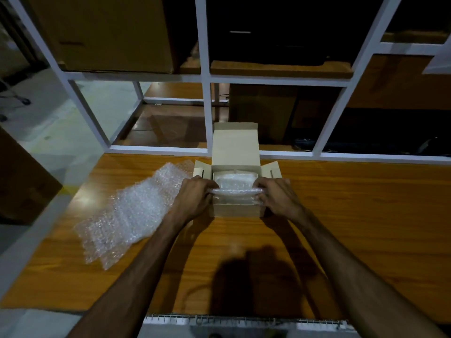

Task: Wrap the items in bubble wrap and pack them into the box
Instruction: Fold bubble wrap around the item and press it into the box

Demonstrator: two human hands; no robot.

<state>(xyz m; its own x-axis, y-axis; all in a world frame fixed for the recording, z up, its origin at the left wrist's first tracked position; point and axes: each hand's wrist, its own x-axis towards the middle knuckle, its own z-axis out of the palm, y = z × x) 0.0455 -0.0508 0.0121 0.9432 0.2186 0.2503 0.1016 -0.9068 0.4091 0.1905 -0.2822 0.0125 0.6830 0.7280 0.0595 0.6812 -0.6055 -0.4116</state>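
A small cardboard box [236,211] stands open on the wooden table, its lid [235,145] upright at the back and side flaps spread. A bubble-wrapped item [235,191] is held at the box's front rim, half inside. My left hand [195,196] grips its left end, and my right hand [278,196] grips its right end. Another wrapped bundle [234,178] lies deeper inside the box. A loose sheet of bubble wrap [131,213] lies on the table, left of the box.
The wooden table [353,215] ends on the left at a pale edge. A white metal frame [207,113] with shelves and brown cartons [102,32] rises behind the box. A wire rack edge [244,320] runs along the near side.
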